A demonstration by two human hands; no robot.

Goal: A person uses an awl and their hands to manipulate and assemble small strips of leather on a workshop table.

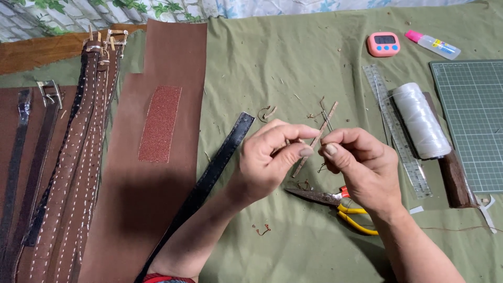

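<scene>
**Threading Step: Fine Strand Held at the Fingertips**

Both hands meet over the centre of the desk (293, 63), which is covered with a green cloth. The left hand (272, 157) pinches a fine strand between thumb and forefinger; the right hand (361, 162) pinches something equally thin, tip to tip with the left. Whether a needle is present cannot be told at this size. A thin leather strip (317, 137) lies on the cloth just behind the fingertips, running toward 1 o'clock.

Surrounding items:
- Snips (335, 202) with yellow handles, at 6 o'clock of the right hand, near it.
- Thread spool (419, 120), white, at 2 o'clock, resting on a wooden-handled tool (453, 178).
- Ruler (395, 131), clear, just left of the spool.
- Cutting mat (471, 120) at 3 o'clock.
- Black strap (209, 173) at 9 o'clock, passing under the left forearm.
- Sandpaper (160, 123) on a brown leather sheet (178, 57), further toward 9 o'clock.
- Belts (78, 157), stitched, at the far left.
- Timer (383, 44) and glue bottle (432, 44) at 1 o'clock.

Judged step: the strand end is being prepared or fed at the fingertips. The next move calls for steady, closely aligned pinches and fine control, since the strand is limp and slips easily.
</scene>
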